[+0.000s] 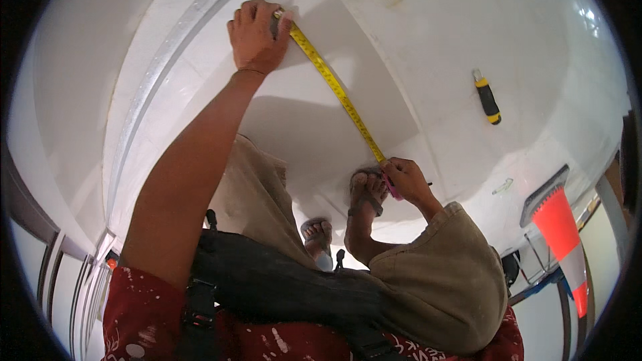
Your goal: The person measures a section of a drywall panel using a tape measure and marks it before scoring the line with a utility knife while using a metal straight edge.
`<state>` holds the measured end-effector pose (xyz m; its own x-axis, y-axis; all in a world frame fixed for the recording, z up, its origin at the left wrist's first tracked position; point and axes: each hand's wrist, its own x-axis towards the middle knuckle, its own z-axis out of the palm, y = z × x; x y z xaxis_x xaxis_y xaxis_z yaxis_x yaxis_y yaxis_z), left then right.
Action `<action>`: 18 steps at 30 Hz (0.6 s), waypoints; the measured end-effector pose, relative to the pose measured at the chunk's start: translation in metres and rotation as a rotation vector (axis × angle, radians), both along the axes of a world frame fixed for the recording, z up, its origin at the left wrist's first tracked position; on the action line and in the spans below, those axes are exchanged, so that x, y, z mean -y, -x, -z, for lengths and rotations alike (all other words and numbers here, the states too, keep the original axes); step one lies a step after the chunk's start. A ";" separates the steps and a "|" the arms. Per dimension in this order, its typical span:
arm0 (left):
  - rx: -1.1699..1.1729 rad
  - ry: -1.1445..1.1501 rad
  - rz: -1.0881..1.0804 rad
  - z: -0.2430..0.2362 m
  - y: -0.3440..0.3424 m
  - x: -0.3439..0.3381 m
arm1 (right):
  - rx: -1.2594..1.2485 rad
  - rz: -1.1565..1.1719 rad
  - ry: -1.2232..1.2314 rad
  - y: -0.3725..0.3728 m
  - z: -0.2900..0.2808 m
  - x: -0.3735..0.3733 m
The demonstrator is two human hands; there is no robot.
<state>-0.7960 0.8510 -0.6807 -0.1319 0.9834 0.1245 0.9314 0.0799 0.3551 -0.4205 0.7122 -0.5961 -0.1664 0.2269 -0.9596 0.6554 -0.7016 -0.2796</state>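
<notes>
A yellow tape measure [334, 87] stretches diagonally over a pale board [381, 60] on the white floor. My left hand [255, 37] grips the tape's upper end, with a small metal piece showing at the fingers. Lower right, beside my sandaled right foot [368, 200], my right hand [406, 177] is closed on the tape's lower end and a pink object [392, 190], whose form is partly hidden. A black-and-yellow utility knife [487, 100] lies to the right of the tape, out of my hands.
An orange cone [558, 234] with a reflective band stands at the right rim. A curved wall [67, 93] runs along the left, with a grey strip [157, 77] beside it. My knees and other sandaled foot [315, 234] fill the lower middle.
</notes>
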 end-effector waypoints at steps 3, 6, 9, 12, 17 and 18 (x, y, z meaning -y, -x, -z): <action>-0.025 0.009 -0.013 0.002 0.001 0.001 | 0.045 0.006 0.030 -0.007 -0.001 0.004; -0.041 -0.048 0.000 0.003 0.002 0.000 | 0.057 -0.041 -0.011 -0.005 0.002 0.000; -0.021 -0.003 0.023 0.000 0.003 0.001 | 0.090 -0.174 -0.063 -0.001 0.003 -0.005; -0.085 0.037 0.086 -0.007 0.002 0.005 | 0.130 -0.113 0.004 0.003 0.000 -0.002; -0.121 0.090 0.156 -0.018 0.001 0.009 | 0.160 -0.230 -0.392 0.011 -0.005 0.006; -0.095 0.093 0.164 -0.020 0.002 0.009 | 0.112 -0.137 -0.396 0.012 -0.006 0.005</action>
